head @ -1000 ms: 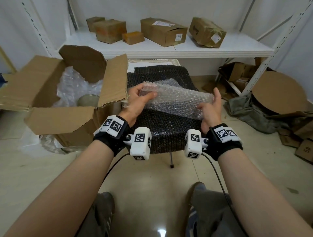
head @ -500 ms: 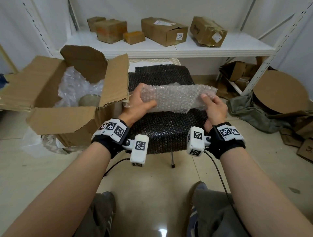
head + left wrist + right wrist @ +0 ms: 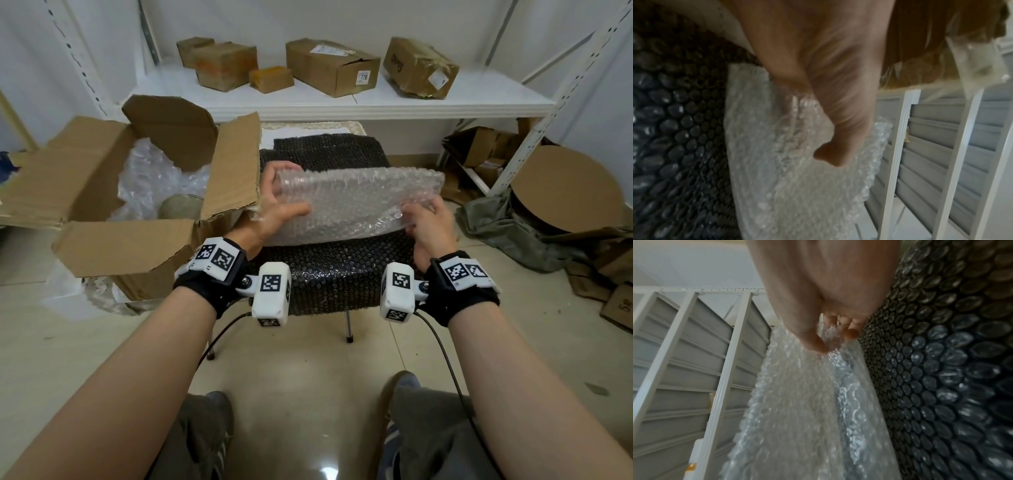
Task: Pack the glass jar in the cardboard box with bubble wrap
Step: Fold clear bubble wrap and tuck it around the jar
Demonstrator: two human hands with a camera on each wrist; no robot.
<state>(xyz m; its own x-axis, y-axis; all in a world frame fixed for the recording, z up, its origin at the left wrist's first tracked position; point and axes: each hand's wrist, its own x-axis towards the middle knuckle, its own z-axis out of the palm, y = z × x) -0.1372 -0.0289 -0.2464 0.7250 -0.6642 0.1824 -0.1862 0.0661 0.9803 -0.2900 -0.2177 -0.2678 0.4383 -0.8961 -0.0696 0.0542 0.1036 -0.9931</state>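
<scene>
I hold a clear sheet of bubble wrap [image 3: 352, 205] stretched flat between both hands above a dark chair seat. My left hand [image 3: 279, 210] grips its left end, thumb on the near face and fingers behind. My right hand [image 3: 423, 217] pinches the lower right corner; in the right wrist view the bubble wrap [image 3: 803, 402] sits between thumb and fingertips [image 3: 851, 334]. In the left wrist view my thumb presses on the bubble wrap [image 3: 797, 186]. The open cardboard box [image 3: 102, 253] stands at the left, and the glass jar [image 3: 181, 207] sits inside it among loose bubble wrap.
The chair [image 3: 335, 270] is covered with black bubble sheet. A white shelf [image 3: 342, 99] behind holds several cardboard boxes. A round cardboard disc [image 3: 565, 188], grey cloth and flattened cartons lie at the right. My feet are on the tiled floor [image 3: 301, 370].
The bubble wrap has been raised and spread from a crumpled roll into a flatter sheet facing me. My right hand shifted from its far end to the lower right corner.
</scene>
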